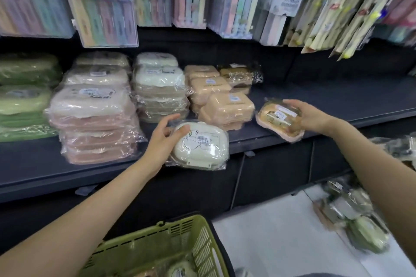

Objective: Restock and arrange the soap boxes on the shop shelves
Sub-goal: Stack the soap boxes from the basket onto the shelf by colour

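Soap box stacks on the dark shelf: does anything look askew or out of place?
Yes. The front tan plastic-wrapped soap box sits tilted and twisted off its row. Behind it, a clear-lidded wrapped box breaks the tan column. Other stacks look tidy.

a dark shelf [315, 94] carried wrapped soap boxes in stacks: green ones [24, 96] at the far left, then pink ones [94, 119], then white ones [159, 87], then tan ones [222, 101], with a smaller dark-topped stack [238, 76] behind. on the pale floor [281, 231] at the right lay a loose heap of wrapped boxes [355, 220].
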